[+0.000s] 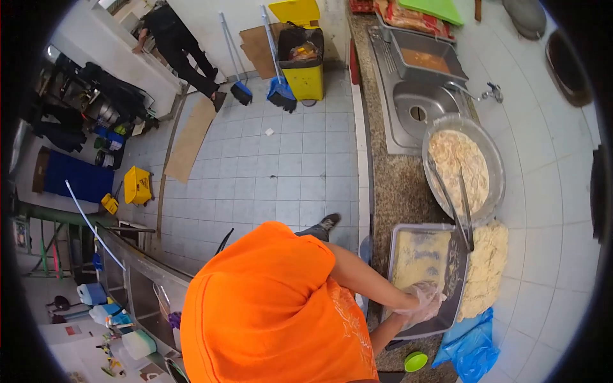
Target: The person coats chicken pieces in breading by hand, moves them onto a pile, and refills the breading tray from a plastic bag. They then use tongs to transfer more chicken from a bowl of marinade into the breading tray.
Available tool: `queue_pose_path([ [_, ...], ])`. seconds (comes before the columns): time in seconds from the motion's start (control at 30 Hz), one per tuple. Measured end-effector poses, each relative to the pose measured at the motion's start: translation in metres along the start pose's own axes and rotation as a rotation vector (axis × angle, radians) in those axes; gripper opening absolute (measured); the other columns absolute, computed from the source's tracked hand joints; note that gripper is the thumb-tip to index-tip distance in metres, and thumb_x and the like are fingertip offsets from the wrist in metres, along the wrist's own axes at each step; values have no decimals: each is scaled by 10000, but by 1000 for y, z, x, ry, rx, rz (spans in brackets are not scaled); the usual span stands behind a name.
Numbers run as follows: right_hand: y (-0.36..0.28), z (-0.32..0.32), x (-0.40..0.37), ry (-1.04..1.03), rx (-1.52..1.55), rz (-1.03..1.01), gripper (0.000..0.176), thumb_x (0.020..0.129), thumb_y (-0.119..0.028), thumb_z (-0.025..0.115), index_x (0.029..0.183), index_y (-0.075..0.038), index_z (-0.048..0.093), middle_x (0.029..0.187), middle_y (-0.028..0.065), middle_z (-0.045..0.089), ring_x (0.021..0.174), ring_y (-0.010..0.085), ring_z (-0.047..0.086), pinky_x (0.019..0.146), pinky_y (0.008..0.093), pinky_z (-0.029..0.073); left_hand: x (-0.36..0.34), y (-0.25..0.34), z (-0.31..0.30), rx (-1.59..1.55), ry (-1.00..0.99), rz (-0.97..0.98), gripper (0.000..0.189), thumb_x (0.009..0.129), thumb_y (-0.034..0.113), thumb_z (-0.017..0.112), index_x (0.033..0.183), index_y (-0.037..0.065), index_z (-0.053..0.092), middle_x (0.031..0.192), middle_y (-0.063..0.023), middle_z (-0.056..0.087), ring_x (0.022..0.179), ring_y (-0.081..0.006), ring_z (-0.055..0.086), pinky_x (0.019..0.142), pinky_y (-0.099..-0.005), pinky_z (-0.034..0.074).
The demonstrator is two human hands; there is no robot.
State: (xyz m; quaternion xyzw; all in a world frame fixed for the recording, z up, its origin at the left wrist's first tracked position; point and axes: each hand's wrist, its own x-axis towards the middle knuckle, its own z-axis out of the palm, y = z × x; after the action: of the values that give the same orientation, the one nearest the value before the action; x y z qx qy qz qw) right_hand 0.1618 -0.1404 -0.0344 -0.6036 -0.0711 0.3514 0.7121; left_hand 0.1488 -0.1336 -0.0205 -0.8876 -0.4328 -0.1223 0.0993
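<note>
My left hand [427,296], in a clear plastic glove, is over the near part of a grey tray [457,281] holding pale yellow crumbs [421,255]. Just below it in the view is my right hand [414,317], also gloved and close against the left. Both look closed together; anything between them is hidden. Right of the tray lies a pile of crumb-coated pieces [485,268]. A large bowl [500,182] contains pale, wet strips in batter [458,159]. Metal tongs [465,201] rest in it, their joined end over the tray.
A steel sink [408,102] with a tap [491,93] and a pan of orange liquid [426,60] are farther along the granite counter [402,185]. A blue plastic bag [469,345] and green bowl [416,362] lie nearby. Another person [175,41] stands across the tiled floor.
</note>
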Motion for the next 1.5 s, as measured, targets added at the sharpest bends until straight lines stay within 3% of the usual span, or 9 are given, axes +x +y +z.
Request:
queue_pose_path([
  [0.33, 29, 224, -52, -267, -147, -194, 338, 892, -193, 506, 1165, 3, 527, 1129, 133, 576, 1004, 222, 565, 870, 364, 469, 16, -205, -26, -9, 314, -311, 330, 940, 262, 375, 1072, 30, 568, 1008, -143, 575, 925, -277, 557, 846, -466, 454],
  [0.43, 56, 320, -74, -387, -159, -202, 331, 895, -189, 513, 1163, 4, 527, 1121, 129, 578, 996, 218, 568, 863, 359, 472, 29, -360, -77, -826, 265, -646, 144, 888, 203, 501, 794, 95, 515, 702, -5, 441, 626, -199, 439, 618, -340, 417],
  [0.53, 91, 422, -98, -533, -146, -189, 324, 898, -184, 519, 1161, 4, 528, 1113, 124, 581, 988, 213, 570, 855, 354, 475, 32, -457, -41, -425, 219, -599, 179, 896, 210, 482, 797, 74, 542, 729, -62, 489, 656, -243, 487, 621, -363, 431],
  [0.6, 115, 489, -112, -626, -137, -159, 319, 900, -181, 523, 1160, 5, 528, 1108, 122, 583, 982, 211, 572, 850, 351, 477, 64, -494, 59, 755, 113, -533, 207, 902, 215, 469, 800, 61, 560, 746, -99, 522, 676, -272, 520, 623, -379, 441],
  [0.67, 141, 558, -122, -722, -127, -130, 315, 902, -178, 528, 1159, 5, 529, 1103, 119, 585, 976, 208, 574, 845, 347, 478, 24, -616, -101, -536, 301, -827, 223, 902, 255, 471, 846, 88, 608, 841, -107, 589, 708, -278, 566, 628, -405, 451],
  [1.2, 467, 1175, -141, -1206, -509, -248, 295, 899, -285, 618, 1033, -22, 620, 966, 112, 643, 847, 215, 608, 768, 344, 499, 50, -1262, 137, -1602, 690, -1834, 436, 951, 459, 391, 1180, 118, 537, 1154, -90, 576, 1021, -239, 540, 845, -381, 433],
  [1.33, 544, 1272, -118, -1135, -1451, -30, 626, 942, -546, 372, 1236, -22, 545, 1320, 247, 497, 1275, 338, 444, 1067, 372, 327, 37, -1350, 191, -1868, 852, -2151, 488, 950, 488, 385, 1249, 124, 515, 1221, -85, 566, 1089, -229, 522, 881, -366, 416],
  [1.47, 616, 1273, -64, -1185, -1265, -306, 608, 959, -506, 375, 1251, 7, 521, 1370, 245, 450, 1325, 296, 395, 1090, 360, 297, 6, -1377, 246, -1900, 910, -2167, 558, 959, 520, 330, 1262, 82, 496, 1251, -82, 557, 1117, -206, 518, 895, -371, 418],
  [1.5, 613, 1273, -63, -1130, -1103, 7, 576, 960, -482, 404, 1214, 18, 535, 1333, 224, 489, 1281, 273, 441, 1070, 353, 333, 3, -1380, 253, -1913, 892, -2191, 543, 972, 494, 320, 1243, 63, 508, 1239, -65, 559, 1098, -176, 528, 890, -355, 431],
])
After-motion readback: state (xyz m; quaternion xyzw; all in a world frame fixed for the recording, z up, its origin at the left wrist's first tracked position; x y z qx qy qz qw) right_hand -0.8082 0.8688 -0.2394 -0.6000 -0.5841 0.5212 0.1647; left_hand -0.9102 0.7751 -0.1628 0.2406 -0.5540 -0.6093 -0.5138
